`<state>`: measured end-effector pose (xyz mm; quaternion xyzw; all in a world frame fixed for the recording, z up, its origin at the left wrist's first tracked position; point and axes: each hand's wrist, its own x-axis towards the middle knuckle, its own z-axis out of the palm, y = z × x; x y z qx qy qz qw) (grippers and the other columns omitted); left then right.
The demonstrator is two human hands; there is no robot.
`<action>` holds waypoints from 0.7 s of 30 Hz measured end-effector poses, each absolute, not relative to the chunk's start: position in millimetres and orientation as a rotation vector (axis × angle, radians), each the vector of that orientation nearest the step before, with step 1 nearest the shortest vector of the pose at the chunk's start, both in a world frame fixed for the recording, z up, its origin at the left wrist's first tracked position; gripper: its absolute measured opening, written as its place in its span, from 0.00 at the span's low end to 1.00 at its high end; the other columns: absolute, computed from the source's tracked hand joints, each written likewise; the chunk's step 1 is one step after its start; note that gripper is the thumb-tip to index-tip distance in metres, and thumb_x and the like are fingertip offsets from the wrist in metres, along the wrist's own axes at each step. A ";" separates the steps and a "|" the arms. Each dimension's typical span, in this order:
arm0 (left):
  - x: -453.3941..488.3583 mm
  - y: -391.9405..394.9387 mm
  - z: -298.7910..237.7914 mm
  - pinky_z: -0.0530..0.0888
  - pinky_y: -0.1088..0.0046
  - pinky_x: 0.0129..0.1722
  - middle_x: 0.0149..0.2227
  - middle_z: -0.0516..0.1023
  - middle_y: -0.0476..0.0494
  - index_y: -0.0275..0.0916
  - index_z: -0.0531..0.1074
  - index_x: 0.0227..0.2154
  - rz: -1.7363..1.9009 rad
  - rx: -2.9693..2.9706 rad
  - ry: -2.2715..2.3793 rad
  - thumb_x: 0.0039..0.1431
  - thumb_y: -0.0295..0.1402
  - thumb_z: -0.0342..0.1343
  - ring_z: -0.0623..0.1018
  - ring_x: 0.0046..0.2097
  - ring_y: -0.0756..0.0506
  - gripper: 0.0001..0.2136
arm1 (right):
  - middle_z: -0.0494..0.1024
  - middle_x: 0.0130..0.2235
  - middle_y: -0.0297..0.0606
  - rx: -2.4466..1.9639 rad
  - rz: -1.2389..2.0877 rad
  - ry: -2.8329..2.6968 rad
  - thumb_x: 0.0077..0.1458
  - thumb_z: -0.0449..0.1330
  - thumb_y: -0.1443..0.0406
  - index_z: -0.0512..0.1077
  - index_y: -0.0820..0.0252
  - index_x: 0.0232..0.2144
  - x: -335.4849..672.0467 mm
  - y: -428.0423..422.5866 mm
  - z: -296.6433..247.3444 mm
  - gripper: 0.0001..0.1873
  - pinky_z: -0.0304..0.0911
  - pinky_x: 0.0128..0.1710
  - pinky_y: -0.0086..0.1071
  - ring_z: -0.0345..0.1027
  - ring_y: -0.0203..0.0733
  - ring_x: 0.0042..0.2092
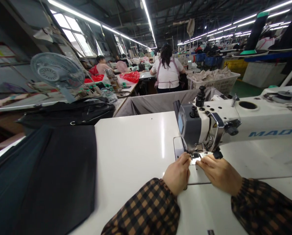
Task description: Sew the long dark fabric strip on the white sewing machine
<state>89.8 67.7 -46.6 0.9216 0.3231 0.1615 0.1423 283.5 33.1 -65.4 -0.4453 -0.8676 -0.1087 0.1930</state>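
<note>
A white sewing machine (243, 120) with a grey head stands on the white table to the right. My left hand (177, 174) is at the left of its presser foot (196, 155), fingers pinched together beside the needle area. From the right, my right hand (220, 171) reaches to the same spot with its fingertips closed near the lit needle plate (196, 161). Whatever lies between the fingers of either hand is too small or hidden to make out. Dark fabric pieces (62, 176) lie on the table's left side, apart from both hands.
A black bag-like item (69, 112) lies beyond the fabric, near a fan (55, 70). Ahead, a person (169, 70) in a white top sits with their back to me, beside a white basket (224, 85) of beige cloth. Thread cones (254, 36) stand at upper right.
</note>
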 end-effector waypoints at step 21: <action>85.2 53.5 -61.8 0.73 0.73 0.37 0.38 0.71 0.42 0.36 0.65 0.37 0.615 2.704 1.105 0.53 0.28 0.45 0.71 0.42 0.45 0.08 | 0.74 0.31 0.36 -0.873 -0.459 -2.320 0.54 0.46 0.70 0.70 0.50 0.40 291.3 38.1 -97.2 0.17 0.64 0.30 0.28 0.68 0.38 0.30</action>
